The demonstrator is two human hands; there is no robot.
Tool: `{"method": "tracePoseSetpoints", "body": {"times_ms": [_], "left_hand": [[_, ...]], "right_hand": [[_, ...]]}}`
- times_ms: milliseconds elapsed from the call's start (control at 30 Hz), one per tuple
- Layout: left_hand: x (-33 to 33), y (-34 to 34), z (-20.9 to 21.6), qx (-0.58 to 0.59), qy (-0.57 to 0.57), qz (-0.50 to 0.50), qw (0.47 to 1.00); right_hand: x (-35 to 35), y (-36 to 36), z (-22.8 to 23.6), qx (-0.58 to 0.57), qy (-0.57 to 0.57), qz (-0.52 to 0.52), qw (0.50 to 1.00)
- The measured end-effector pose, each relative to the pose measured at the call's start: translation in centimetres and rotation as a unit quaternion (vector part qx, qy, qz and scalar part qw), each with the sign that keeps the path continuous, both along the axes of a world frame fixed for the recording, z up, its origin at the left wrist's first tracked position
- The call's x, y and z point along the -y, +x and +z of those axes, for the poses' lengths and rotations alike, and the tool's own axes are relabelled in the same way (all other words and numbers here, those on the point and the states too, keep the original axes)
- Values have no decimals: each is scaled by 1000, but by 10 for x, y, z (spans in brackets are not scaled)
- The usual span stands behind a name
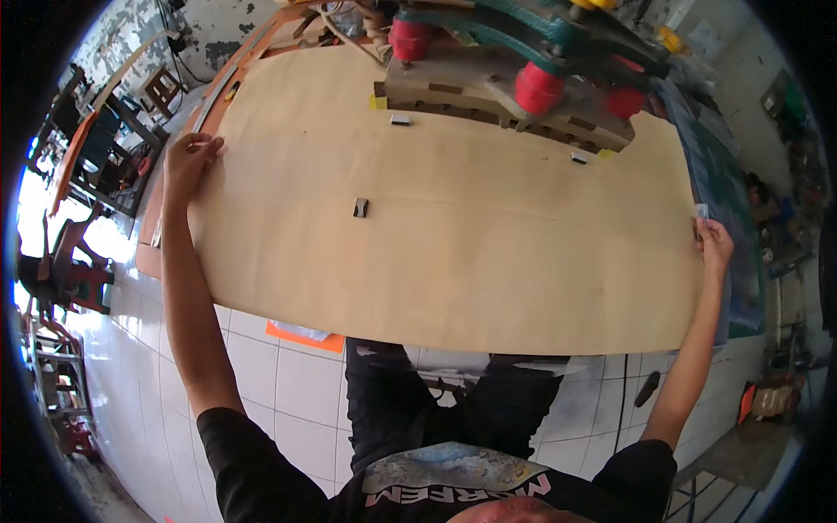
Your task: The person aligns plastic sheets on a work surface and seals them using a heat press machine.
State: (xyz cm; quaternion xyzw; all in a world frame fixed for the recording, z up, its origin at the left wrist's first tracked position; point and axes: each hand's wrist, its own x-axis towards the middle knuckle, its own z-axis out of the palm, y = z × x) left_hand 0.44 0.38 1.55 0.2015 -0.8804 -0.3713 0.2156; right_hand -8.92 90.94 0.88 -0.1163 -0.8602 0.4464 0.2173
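Observation:
A wide tan sheet (453, 253), like stiff paper or thin board, lies spread in front of me. My left hand (187, 166) is at its far left edge, with thumb and fingers pinched on the border. On the right edge, my right hand (715, 244) grips the sheet between thumb and fingers, beside a small whitish piece (703, 210). A small black-and-silver block (361, 207) rests left of the sheet's middle. Two similar small blocks, one on the left (400, 120) and one on the right (579, 158), lie by the machine's base.
A heavy green machine (523, 39) with red round parts (538, 89) and a thick metal plate (471, 87) stands over the sheet's far side. Blue-green sheeting (737, 261) lies at the right. An orange item (305, 336) shows below the sheet's near edge, above the tiled floor (301, 410).

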Motion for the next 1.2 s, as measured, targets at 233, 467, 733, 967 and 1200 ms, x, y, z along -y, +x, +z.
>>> {"method": "tracePoseSetpoints", "body": {"times_ms": [233, 467, 733, 967, 1200], "left_hand": [[-9, 1, 5, -38, 70, -15, 997], [-9, -1, 4, -66, -15, 18, 998], [-4, -7, -2, -62, -90, 59, 992], [4, -2, -2, -30, -100, 52, 993], [4, -3, -2, 7, -131, 90, 987]], "right_hand": [[-13, -6, -13, -24, -28, -31, 999], [-11, -4, -8, -7, 30, -49, 998], [-23, -11, -16, -11, 6, -32, 999], [-28, -14, -22, -28, 8, -16, 999], [-42, -16, -20, -1, 34, -33, 999]]}}
